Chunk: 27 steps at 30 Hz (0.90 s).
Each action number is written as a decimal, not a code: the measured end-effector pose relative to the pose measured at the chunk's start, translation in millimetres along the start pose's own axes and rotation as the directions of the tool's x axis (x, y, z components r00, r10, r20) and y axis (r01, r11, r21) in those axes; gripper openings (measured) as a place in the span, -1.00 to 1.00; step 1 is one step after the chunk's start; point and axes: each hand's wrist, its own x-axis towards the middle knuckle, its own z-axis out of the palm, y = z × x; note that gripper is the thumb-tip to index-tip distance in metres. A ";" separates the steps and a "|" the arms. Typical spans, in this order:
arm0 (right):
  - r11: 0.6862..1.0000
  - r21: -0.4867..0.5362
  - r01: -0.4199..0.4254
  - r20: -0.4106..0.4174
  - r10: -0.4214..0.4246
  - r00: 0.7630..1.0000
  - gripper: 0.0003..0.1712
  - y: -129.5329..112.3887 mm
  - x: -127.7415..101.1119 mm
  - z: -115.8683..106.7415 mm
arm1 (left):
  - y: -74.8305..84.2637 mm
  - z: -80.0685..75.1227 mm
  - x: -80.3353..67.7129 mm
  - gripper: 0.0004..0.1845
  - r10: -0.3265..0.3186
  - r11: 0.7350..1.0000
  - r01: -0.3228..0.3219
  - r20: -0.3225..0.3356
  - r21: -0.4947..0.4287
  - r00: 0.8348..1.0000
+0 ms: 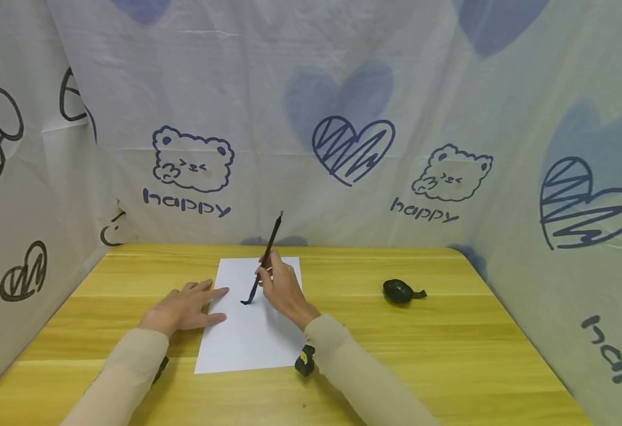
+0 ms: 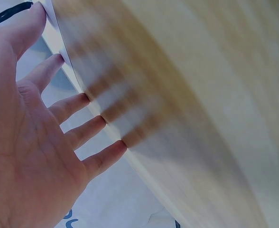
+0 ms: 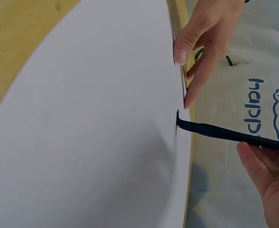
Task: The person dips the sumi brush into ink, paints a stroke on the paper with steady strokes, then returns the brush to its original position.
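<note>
A black writing brush [image 1: 273, 235] stands tilted over a white sheet of paper [image 1: 247, 349], its dark tip bent against the surface. My right hand [image 1: 285, 290] pinches its shaft between thumb and fingers; the right wrist view shows the same brush [image 3: 215, 131] at the fingertips. My left hand [image 1: 183, 309] lies at the paper's left edge with fingers spread. Thumb and index finger touch the sheet, while the other fingertips rest at its edge or on the table. In the left wrist view, that hand [image 2: 35, 133] holds nothing.
A small black rounded object [image 1: 397, 291] with a narrow tail lies right of the paper on the wooden table [image 1: 438, 355]. Cloth curtains [image 1: 268, 130] printed with hearts and bears hang behind and at both sides. Black wrist gear [image 1: 305, 361] sits under the right sleeve.
</note>
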 end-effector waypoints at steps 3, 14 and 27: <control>1.000 -0.004 -0.009 0.005 0.009 1.000 -0.87 0.6 -0.1 -1.3 | 0.8 -0.4 -0.5 -0.20 0.002 1.000 -0.002 -0.001 -0.002 1.000; 1.000 -0.026 -0.016 -0.002 0.016 1.000 -0.87 5.0 0.0 -5.9 | 3.0 -2.0 -2.7 -0.19 -0.004 1.000 0.004 0.000 -0.009 1.000; 0.999 -0.029 -0.024 -0.013 0.023 1.000 -0.88 8.3 -0.1 -12.8 | 3.4 -1.6 -2.5 -0.19 -0.010 1.000 0.010 -0.002 -0.003 1.000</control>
